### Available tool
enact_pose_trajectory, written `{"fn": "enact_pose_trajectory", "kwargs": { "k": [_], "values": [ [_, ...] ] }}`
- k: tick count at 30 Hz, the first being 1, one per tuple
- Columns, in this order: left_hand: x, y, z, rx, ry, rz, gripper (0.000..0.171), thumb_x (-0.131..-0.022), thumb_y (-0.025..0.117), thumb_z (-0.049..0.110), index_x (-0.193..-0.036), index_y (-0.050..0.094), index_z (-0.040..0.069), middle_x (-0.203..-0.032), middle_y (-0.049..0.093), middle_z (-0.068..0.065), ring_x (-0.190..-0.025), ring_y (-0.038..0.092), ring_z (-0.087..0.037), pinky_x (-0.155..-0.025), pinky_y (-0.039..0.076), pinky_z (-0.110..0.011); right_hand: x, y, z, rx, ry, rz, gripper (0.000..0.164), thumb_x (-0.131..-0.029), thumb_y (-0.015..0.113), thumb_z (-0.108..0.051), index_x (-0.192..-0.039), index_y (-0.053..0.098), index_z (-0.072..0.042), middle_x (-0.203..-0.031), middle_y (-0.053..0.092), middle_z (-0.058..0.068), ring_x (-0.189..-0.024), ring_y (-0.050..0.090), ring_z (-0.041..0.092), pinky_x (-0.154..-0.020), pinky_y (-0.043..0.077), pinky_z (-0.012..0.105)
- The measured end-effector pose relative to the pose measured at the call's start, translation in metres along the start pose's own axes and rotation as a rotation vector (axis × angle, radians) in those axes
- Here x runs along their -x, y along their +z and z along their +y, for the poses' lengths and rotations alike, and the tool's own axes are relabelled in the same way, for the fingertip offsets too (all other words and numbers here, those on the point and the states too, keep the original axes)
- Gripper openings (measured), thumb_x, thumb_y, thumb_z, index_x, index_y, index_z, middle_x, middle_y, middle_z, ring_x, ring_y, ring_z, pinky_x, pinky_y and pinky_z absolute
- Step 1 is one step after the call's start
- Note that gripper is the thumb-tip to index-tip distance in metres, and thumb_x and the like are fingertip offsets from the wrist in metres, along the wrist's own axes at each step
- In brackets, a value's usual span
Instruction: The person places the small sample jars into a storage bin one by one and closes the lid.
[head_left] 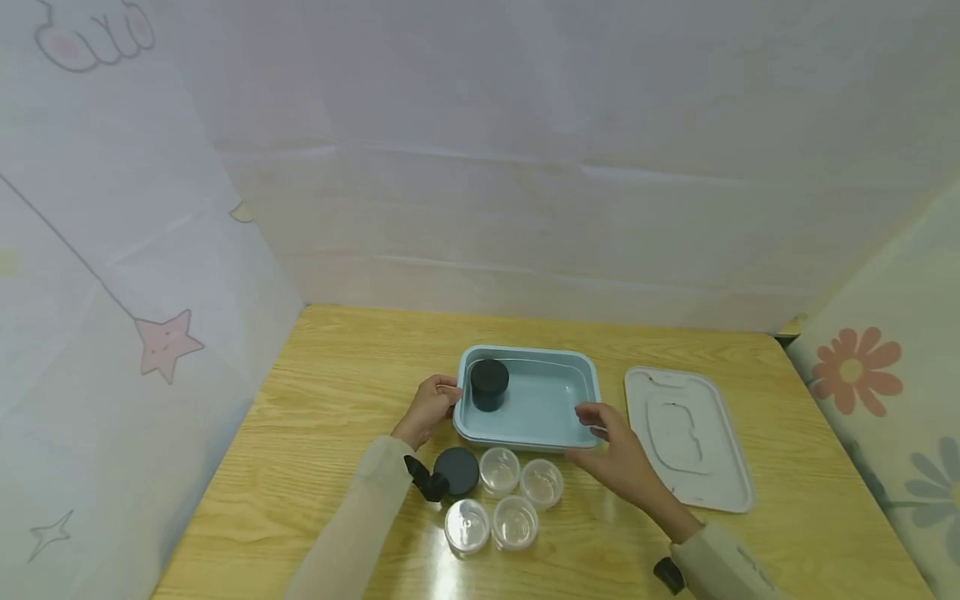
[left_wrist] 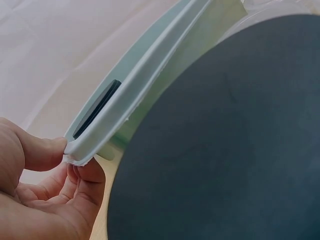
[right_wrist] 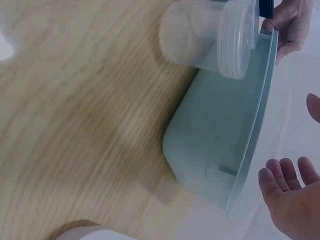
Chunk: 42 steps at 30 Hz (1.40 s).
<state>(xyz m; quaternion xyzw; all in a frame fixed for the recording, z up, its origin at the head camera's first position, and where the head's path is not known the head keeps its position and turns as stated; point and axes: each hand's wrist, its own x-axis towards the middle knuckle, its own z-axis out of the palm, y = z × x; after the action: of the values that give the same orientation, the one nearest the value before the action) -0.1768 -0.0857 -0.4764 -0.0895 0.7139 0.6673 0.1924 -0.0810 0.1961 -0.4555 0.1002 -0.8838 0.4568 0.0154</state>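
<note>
A light blue rectangular tub (head_left: 543, 408) stands on the wooden table, with a black-lidded dark jar (head_left: 490, 383) upright in its left end. My left hand (head_left: 427, 411) pinches the tub's left rim; in the left wrist view, thumb is on top and fingers curl beneath the edge. Over the tub's front right corner hovers my right hand (head_left: 618, 457), fingers spread and loosely bent, holding nothing. In the right wrist view its fingers (right_wrist: 282, 175) are apart from the rim. Just in front of the tub stand a dark-lidded jar (head_left: 456, 472) and several clear lidded jars (head_left: 515, 523).
To the right of the tub a white rectangular lid (head_left: 690, 442) lies flat on the table (head_left: 315, 392). Patterned sheets (head_left: 480, 225) hang behind and on both sides. Black wrist mounts show on both sleeves, the left one overlapping the dark-lidded jar in the head view.
</note>
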Motion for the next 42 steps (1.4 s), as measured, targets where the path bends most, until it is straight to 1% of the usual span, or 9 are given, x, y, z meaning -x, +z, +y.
{"fn": "enact_pose_trajectory", "kwargs": {
  "k": [2,6,11,17,23,25,31,34,42],
  "values": [
    [-0.007,-0.001,-0.007,0.008,0.0,0.004,0.028,-0.096,0.051,0.002,-0.121,0.046,-0.007,-0.102,0.057,-0.016,-0.085,0.057,-0.019,-0.067,0.05,-0.025,0.003,0.002,0.0,0.007,-0.037,0.011,0.058,-0.074,0.08,-0.006,-0.122,0.049,0.004,-0.121,0.056,0.02,-0.11,0.056,0.035,-0.092,0.047,0.048],
    [-0.009,0.0,-0.009,0.005,0.007,0.015,0.026,-0.095,0.051,0.002,-0.12,0.047,-0.006,-0.098,0.056,-0.011,-0.082,0.056,-0.016,-0.066,0.05,-0.025,0.007,0.006,-0.001,0.014,-0.068,0.021,0.057,-0.072,0.081,-0.004,-0.12,0.05,0.004,-0.118,0.057,0.02,-0.106,0.058,0.033,-0.09,0.049,0.046],
    [-0.009,0.0,-0.008,0.003,0.004,0.026,0.024,-0.095,0.052,0.002,-0.118,0.048,-0.005,-0.096,0.056,-0.01,-0.079,0.056,-0.015,-0.067,0.05,-0.025,0.014,0.01,-0.003,-0.007,-0.048,-0.001,0.056,-0.071,0.082,-0.006,-0.118,0.052,0.003,-0.115,0.059,0.017,-0.104,0.059,0.031,-0.09,0.05,0.041],
    [-0.011,-0.001,-0.009,0.007,0.01,0.054,0.024,-0.095,0.052,0.002,-0.118,0.049,-0.006,-0.094,0.058,-0.008,-0.078,0.056,-0.013,-0.066,0.05,-0.024,0.021,0.016,-0.004,-0.03,-0.014,-0.034,0.052,-0.073,0.082,-0.01,-0.117,0.055,-0.001,-0.111,0.063,0.011,-0.101,0.061,0.03,-0.089,0.051,0.04],
    [-0.011,-0.002,-0.01,0.012,0.004,0.055,0.024,-0.095,0.053,0.002,-0.118,0.049,-0.005,-0.094,0.058,-0.008,-0.078,0.057,-0.013,-0.066,0.05,-0.024,0.027,0.024,0.001,-0.042,-0.041,-0.046,0.051,-0.07,0.083,-0.008,-0.115,0.058,-0.003,-0.106,0.065,0.012,-0.095,0.063,0.027,-0.083,0.054,0.035],
    [-0.011,-0.001,-0.009,0.012,0.006,0.056,0.024,-0.095,0.053,0.002,-0.118,0.05,-0.005,-0.095,0.059,-0.009,-0.079,0.057,-0.014,-0.066,0.051,-0.024,0.028,0.027,0.004,-0.048,-0.04,-0.045,0.052,-0.069,0.083,-0.008,-0.114,0.059,-0.003,-0.105,0.065,0.012,-0.095,0.063,0.026,-0.083,0.054,0.034],
    [-0.009,0.0,-0.008,0.018,0.008,0.057,0.024,-0.095,0.053,0.002,-0.117,0.05,-0.005,-0.095,0.059,-0.009,-0.08,0.057,-0.015,-0.066,0.051,-0.024,0.03,0.034,0.007,-0.068,0.028,-0.062,0.057,-0.066,0.084,-0.005,-0.117,0.058,-0.003,-0.109,0.065,0.012,-0.1,0.062,0.028,-0.087,0.052,0.037],
    [-0.01,0.0,-0.008,0.006,0.004,0.058,0.024,-0.095,0.053,0.002,-0.118,0.05,-0.005,-0.095,0.058,-0.009,-0.081,0.057,-0.015,-0.067,0.051,-0.024,0.03,0.036,0.009,-0.068,0.022,-0.075,0.059,-0.067,0.083,-0.005,-0.119,0.057,-0.002,-0.112,0.065,0.013,-0.102,0.062,0.031,-0.087,0.052,0.038],
    [-0.01,0.0,-0.01,-0.015,-0.002,0.046,0.025,-0.096,0.053,0.004,-0.119,0.05,-0.004,-0.099,0.058,-0.012,-0.083,0.058,-0.017,-0.068,0.051,-0.025,0.032,0.041,0.014,-0.074,-0.032,-0.118,0.063,-0.067,0.084,-0.009,-0.122,0.055,0.001,-0.119,0.062,0.018,-0.106,0.061,0.033,-0.088,0.051,0.042]
  ]
}}
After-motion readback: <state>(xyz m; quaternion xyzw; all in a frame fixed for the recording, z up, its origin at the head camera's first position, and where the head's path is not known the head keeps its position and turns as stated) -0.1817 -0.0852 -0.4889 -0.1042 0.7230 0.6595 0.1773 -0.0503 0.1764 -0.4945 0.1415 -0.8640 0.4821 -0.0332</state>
